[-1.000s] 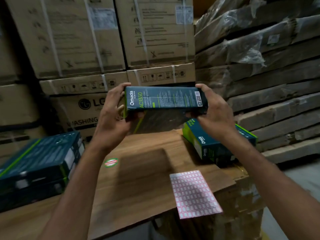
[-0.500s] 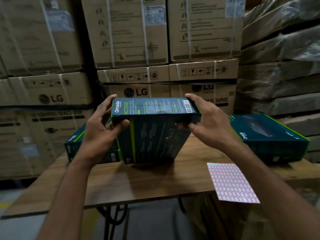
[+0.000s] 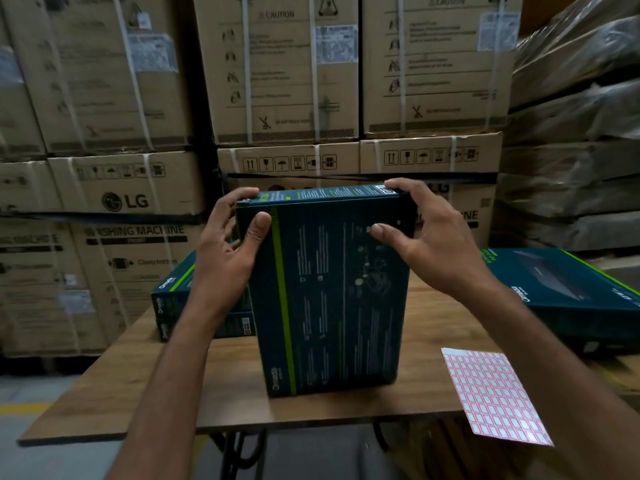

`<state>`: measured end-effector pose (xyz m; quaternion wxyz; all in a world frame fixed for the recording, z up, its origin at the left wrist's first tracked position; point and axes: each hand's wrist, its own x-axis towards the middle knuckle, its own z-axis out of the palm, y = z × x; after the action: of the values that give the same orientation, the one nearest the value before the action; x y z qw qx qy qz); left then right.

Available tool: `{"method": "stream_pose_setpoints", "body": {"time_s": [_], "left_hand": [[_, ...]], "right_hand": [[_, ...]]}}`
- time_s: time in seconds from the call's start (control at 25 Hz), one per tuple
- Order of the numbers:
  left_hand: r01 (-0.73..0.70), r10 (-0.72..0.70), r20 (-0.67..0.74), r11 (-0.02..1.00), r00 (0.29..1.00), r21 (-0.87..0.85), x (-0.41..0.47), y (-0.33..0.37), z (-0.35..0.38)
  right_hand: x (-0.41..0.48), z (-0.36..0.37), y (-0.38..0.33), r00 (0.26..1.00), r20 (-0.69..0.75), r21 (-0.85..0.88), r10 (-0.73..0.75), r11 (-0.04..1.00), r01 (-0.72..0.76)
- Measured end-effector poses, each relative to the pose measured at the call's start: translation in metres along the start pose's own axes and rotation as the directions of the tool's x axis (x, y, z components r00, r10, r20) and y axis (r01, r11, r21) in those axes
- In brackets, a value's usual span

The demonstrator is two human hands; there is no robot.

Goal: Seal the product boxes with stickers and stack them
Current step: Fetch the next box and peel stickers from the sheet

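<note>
A dark teal product box (image 3: 332, 292) stands upright near two stacked boxes (image 3: 173, 306), another box (image 3: 568, 292) and a sticker sheet (image 3: 495, 396).

Strapped cardboard cartons (image 3: 277, 81) (LG-branded) stand stacked behind a wooden table (image 3: 235, 393) on grey floor (image 3: 41, 462); dim light.

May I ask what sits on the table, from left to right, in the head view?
Stacked boxes → upright box → sticker sheet → flat box.

The camera rides my head, facing forward and slightly down, close over my left hand (image 3: 225, 261), right hand (image 3: 433, 251) and the surface (image 3: 433, 327).
</note>
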<state>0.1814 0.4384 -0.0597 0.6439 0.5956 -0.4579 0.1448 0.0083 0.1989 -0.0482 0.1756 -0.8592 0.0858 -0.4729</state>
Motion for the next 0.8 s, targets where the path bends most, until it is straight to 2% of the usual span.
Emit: {"method": "stream_pose_setpoints", "body": {"time_s": [0.12,0.24,0.44,0.6,0.8], "left_hand": [[-0.025,0.023,0.046,0.999,0.999,0.045,0.004,-0.010,-0.001],[-0.109,0.101,0.066,0.984,0.993,0.141,0.008,-0.014,-0.003],[-0.307,0.294,0.089,0.898,0.952,0.314,0.015,-0.007,0.006],[-0.342,0.361,0.004,0.879,0.933,0.332,0.017,-0.009,0.011],[-0.352,0.373,0.008,0.867,0.928,0.354,0.017,-0.005,0.010]], "right_hand": [[0.005,0.006,-0.002,0.993,0.015,-0.067,-0.117,0.991,0.118],[0.007,0.015,-0.004,0.977,0.016,-0.070,-0.212,0.975,0.212],[0.007,0.026,0.000,0.976,-0.061,-0.021,-0.207,0.978,0.206],[0.007,0.029,0.002,0.977,-0.099,0.008,-0.191,0.981,0.193],[0.009,0.027,-0.005,0.979,-0.121,0.082,-0.164,0.981,0.175]]}}
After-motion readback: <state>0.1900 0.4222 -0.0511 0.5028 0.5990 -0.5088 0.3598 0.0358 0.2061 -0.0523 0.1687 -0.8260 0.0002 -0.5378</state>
